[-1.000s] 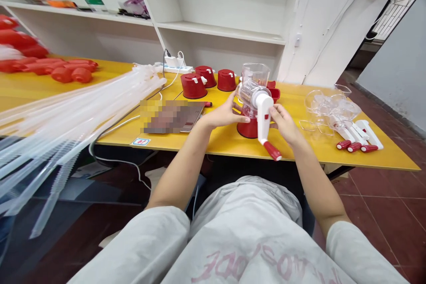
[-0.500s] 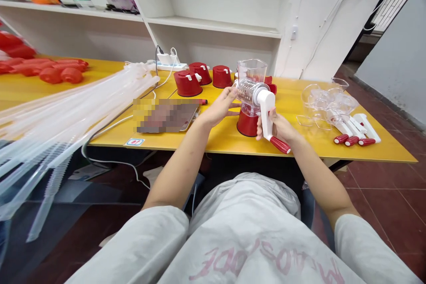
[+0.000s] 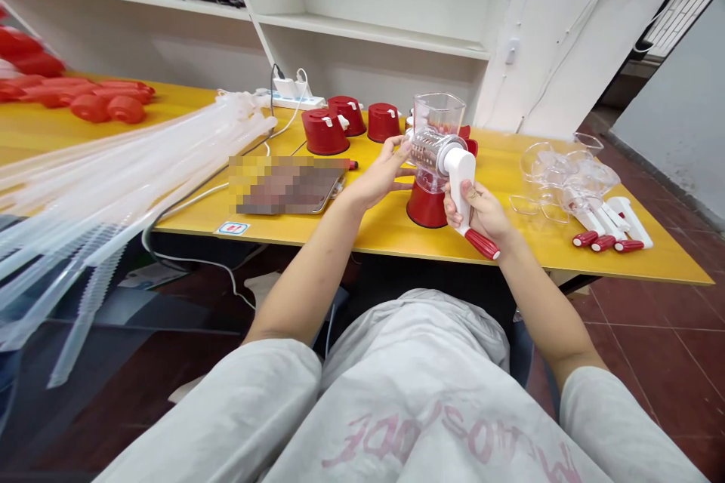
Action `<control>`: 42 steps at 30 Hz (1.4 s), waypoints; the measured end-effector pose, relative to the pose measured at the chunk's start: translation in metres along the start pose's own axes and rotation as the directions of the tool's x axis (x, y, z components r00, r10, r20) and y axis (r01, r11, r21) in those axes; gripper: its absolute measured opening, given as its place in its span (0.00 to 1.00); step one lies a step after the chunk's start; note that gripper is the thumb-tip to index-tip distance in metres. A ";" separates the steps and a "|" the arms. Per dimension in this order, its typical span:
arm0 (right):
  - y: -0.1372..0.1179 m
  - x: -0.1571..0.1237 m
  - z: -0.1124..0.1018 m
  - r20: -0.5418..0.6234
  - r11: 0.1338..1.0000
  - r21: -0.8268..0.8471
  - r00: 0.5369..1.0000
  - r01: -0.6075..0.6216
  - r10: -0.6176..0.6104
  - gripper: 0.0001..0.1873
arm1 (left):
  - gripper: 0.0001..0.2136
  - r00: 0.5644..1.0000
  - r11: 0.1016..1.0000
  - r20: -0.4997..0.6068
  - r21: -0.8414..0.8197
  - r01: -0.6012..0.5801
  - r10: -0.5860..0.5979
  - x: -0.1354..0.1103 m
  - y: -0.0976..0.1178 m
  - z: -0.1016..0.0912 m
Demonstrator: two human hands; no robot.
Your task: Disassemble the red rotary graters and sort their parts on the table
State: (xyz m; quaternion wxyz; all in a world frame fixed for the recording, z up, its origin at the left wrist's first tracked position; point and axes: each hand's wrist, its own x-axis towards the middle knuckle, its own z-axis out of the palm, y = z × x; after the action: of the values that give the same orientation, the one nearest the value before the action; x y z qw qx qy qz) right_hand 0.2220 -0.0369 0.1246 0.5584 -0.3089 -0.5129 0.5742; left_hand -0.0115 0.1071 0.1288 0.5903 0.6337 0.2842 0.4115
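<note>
A rotary grater stands upright on the table, with a red base (image 3: 427,204), a clear hopper (image 3: 439,112) and a perforated metal drum (image 3: 431,149) lying sideways in its housing. On the drum's right end sits a white crank (image 3: 461,170) that hangs down to a red grip. My right hand (image 3: 481,213) is closed around the crank's arm, its thumb on the front face. At the drum's left end is my left hand (image 3: 385,175), thumb and forefinger closed on the grater there while its lower fingers stretch towards the clear body. Part of the left fingertips is hidden.
Several red bases (image 3: 325,132) stand behind. To the right lie clear plastic parts (image 3: 566,173) and several white cranks with red grips (image 3: 603,243). A tablet-like device (image 3: 288,192), long translucent plastic strips (image 3: 170,143), cables and red parts (image 3: 91,102) lie to the left.
The view has shifted slightly. My right hand has moved its hold on the crank, with the thumb now higher on the front of the arm. My left hand stays at the drum's left end.
</note>
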 end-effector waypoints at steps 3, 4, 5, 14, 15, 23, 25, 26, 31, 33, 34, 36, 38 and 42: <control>-0.003 -0.002 -0.004 0.012 1.000 -0.016 1.000 -0.014 0.014 0.44 | 0.47 1.000 1.000 0.007 -0.016 0.003 -0.003 0.001 0.001 -0.002; -0.004 -0.002 -0.005 0.014 0.999 -0.022 1.000 -0.023 0.023 0.44 | 0.48 1.000 1.000 0.008 -0.016 0.006 -0.005 0.001 0.001 -0.002; -0.005 -0.003 -0.006 0.015 0.999 -0.024 0.999 -0.032 0.032 0.44 | 0.49 1.000 1.000 0.009 -0.017 0.008 -0.008 0.001 0.002 -0.002; -0.024 -0.012 -0.025 0.104 0.994 -0.074 0.991 -0.075 0.082 0.41 | 0.49 1.000 0.999 -0.011 -0.040 -0.001 0.001 0.002 -0.001 -0.003; -0.027 -0.014 -0.028 0.111 0.993 -0.093 0.990 -0.072 0.082 0.41 | 0.49 1.000 0.999 -0.011 -0.042 0.000 0.000 0.003 -0.001 -0.004; -0.041 -0.024 -0.035 0.054 0.988 -0.155 0.998 -0.010 0.019 0.43 | 0.50 1.000 0.999 -0.027 -0.033 -0.012 0.011 0.011 -0.009 -0.010; -0.047 -0.028 -0.036 0.062 0.982 -0.190 0.998 -0.003 0.015 0.45 | 0.49 0.990 0.998 -0.120 0.003 -0.068 0.068 0.015 -0.008 -0.015; -0.051 -0.030 -0.036 0.066 0.979 -0.202 0.998 0.002 0.012 0.45 | 0.49 0.971 0.991 -0.196 0.041 -0.131 0.136 0.016 -0.005 -0.017; -0.066 -0.042 -0.019 0.046 0.976 -0.209 0.997 0.065 -0.056 0.43 | 0.41 0.718 0.823 -0.401 0.280 -0.495 0.569 -0.012 0.032 -0.006; -0.068 -0.046 -0.004 0.006 0.971 -0.216 0.995 0.102 -0.104 0.42 | 0.36 0.710 0.781 -0.326 0.275 -0.561 0.625 -0.039 0.053 0.015; -0.068 -0.047 0.004 -0.015 0.965 -0.228 0.991 0.129 -0.136 0.41 | 0.35 0.744 0.785 -0.253 0.251 -0.567 0.619 -0.053 0.063 0.028; -0.065 -0.051 0.020 -0.042 0.941 -0.277 0.976 0.195 -0.215 0.40 | 0.35 0.849 0.836 -0.049 0.213 -0.505 0.526 -0.080 0.077 0.054; -0.061 -0.057 0.031 -0.048 0.898 -0.358 0.956 0.255 -0.291 0.36 | 0.37 0.900 0.882 0.083 0.181 -0.436 0.428 -0.100 0.084 0.077; -0.053 -0.070 0.043 0.038 0.794 -0.516 0.934 0.323 -0.355 0.27 | 0.42 0.936 0.941 0.123 0.029 -0.337 0.331 -0.120 0.072 0.106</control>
State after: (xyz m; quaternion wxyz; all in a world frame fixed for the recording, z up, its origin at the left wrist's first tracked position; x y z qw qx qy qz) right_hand 0.2128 -0.1224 0.1714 0.5647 -0.3669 -0.6769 0.2973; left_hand 0.0104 -0.0591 0.1806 0.5115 0.7101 0.1478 0.4608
